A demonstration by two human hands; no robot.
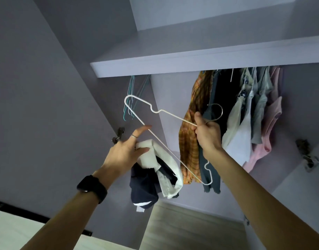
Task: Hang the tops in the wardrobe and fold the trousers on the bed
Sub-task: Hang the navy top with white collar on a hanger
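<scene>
The right hand [207,134] grips the white hanger [178,117] at its neck. The left hand [127,150] grasps the bunched navy-and-white top [151,183] (1 finger [143,129] touching the hanger's bar), in front of the wardrobe [173,67].

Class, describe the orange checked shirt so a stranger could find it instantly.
Under the wide pale wardrobe shelf hangs a row of clothes. The orange checked shirt is leftmost, behind the right hand. Only it has orange checks; its neighbours are dark, white, grey or pink.
</scene>
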